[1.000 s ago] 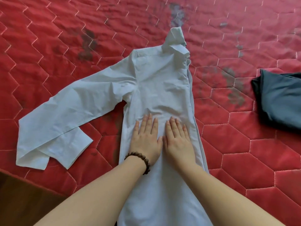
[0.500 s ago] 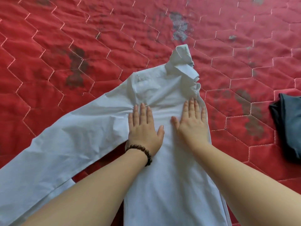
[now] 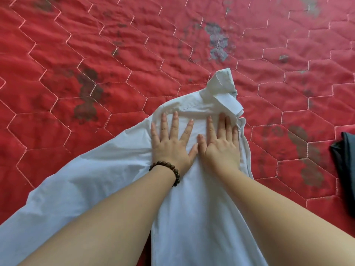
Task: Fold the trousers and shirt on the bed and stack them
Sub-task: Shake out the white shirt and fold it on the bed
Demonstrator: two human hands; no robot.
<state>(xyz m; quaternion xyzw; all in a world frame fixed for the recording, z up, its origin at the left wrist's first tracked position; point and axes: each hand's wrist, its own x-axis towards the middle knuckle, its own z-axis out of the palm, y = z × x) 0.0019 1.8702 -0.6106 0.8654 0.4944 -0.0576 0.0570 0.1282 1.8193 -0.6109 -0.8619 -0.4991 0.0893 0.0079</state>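
Observation:
A white shirt [image 3: 194,208] lies on the red quilted bed [image 3: 115,64], folded lengthwise, its collar [image 3: 223,91] pointing away from me and one sleeve stretching out to the lower left. My left hand [image 3: 172,143], with a bead bracelet at the wrist, presses flat on the shirt's shoulder area, fingers spread. My right hand [image 3: 221,143] presses flat right beside it, just below the collar. The dark folded trousers [image 3: 343,169] show only partly at the right edge.
The red quilt has hexagon stitching and several dark worn patches [image 3: 86,100]. It stretches wide beyond the shirt to the left, top and right.
Both hands have slid up the shirt from its middle to just below the collar, staying flat. The view has shifted, pushing the trousers toward the right edge.

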